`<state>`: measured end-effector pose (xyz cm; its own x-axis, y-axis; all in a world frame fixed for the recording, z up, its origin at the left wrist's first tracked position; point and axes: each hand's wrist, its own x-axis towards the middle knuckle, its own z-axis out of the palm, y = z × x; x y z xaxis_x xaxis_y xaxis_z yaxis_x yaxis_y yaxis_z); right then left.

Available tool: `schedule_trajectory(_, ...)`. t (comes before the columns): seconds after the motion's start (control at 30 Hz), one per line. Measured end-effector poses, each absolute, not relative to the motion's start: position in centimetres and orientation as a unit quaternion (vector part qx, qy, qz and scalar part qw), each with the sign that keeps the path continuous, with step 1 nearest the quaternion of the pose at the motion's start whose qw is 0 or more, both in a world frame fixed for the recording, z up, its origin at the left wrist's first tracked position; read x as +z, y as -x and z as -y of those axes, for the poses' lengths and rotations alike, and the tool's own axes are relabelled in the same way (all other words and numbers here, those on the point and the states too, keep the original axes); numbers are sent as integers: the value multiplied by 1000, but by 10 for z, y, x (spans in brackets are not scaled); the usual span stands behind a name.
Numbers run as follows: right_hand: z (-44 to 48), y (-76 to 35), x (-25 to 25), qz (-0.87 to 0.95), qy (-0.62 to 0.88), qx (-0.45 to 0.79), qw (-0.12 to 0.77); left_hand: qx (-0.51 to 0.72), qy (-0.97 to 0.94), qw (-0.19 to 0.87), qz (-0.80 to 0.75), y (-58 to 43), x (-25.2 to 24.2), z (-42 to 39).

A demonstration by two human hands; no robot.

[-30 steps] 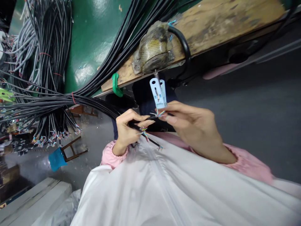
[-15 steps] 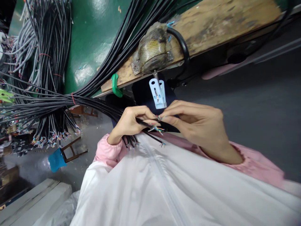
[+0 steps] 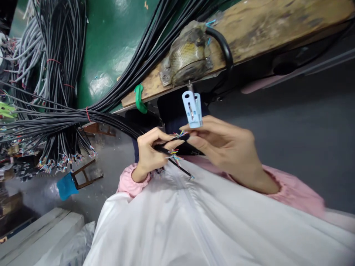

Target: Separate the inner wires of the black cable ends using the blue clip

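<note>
My left hand [image 3: 151, 149] is closed around several black cables [image 3: 122, 125], whose stripped ends stick out past its thumb and fingers. Thin coloured wires [image 3: 174, 155] fan out from these ends, and one longer cable end [image 3: 181, 169] hangs below, over the white apron. My right hand [image 3: 222, 146] has thumb and forefinger pinched together beside another splayed wire end [image 3: 179, 135]; what lies between its fingertips is hidden. Just above the right fingers is a light-blue clothespin [image 3: 192, 110], fixed to the thin shaft of a plastic-wrapped motor [image 3: 188, 61].
The motor sits on a wooden board [image 3: 257, 31] along the edge of a green table [image 3: 111, 40]. A green hook [image 3: 140, 99] hangs from that edge. Bundled black cables [image 3: 62, 55] and grey cables [image 3: 29, 61] lie at the left. A blue-seated stool [image 3: 67, 186] stands on the floor.
The wire end between my hands now shows its coloured wires spread apart. My right fingertips have shifted slightly up and left, and the clothespin appears farther right in view.
</note>
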<state>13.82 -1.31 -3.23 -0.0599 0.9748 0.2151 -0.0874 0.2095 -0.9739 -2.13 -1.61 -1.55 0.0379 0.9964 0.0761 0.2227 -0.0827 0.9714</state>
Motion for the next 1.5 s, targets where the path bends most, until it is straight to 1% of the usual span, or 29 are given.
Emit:
schedule_trajectory(0.13,14,-130,-34,553,394,442,586,445,-580,464,-500,26,-19,12)
schedule_trajectory(0.2,12,-132,-34,579,395,412,583,423,-595,489,-477,30,-20,9)
schedule_trajectory(0.3,9,-140,-29,654,380,367,541,350,-634,526,-447,37,-18,3)
schedule_trajectory(0.37,4,-149,-25,713,361,333,501,304,-657,531,-441,39,-15,-1)
schedule_trajectory(0.43,-3,-159,-20,760,333,320,457,287,-676,523,-432,37,-12,-3)
schedule_trajectory(0.5,-12,-171,-17,787,292,351,414,295,-697,508,-411,34,-9,-2)
schedule_trajectory(0.57,-21,-183,-15,788,261,413,374,324,-711,483,-396,30,-6,1)
schedule_trajectory(0.63,-28,-190,-13,760,294,454,361,371,-715,439,-398,26,-5,6)
schedule_trajectory(0.73,-32,-187,-9,692,403,443,403,453,-711,352,-408,19,-6,13)
schedule_trajectory(0.83,-35,-168,-4,639,454,433,445,520,-689,283,-419,11,-7,17)
schedule_trajectory(0.9,-39,-153,-3,594,458,477,459,558,-668,249,-425,5,-9,17)
schedule_trajectory(0.97,-43,-141,-4,526,439,561,465,583,-650,223,-433,0,-10,17)
schedule_trajectory(1.07,-47,-128,-8,400,357,705,464,595,-634,201,-451,-7,-11,15)
schedule_trajectory(1.13,-47,-123,-10,329,303,761,469,594,-632,192,-459,-11,-10,13)
schedule_trajectory(1.27,-45,-120,-11,275,263,795,472,583,-641,186,-464,-15,-6,10)
schedule_trajectory(1.5,-45,-120,-14,272,235,819,447,561,-649,199,-474,-16,-3,5)
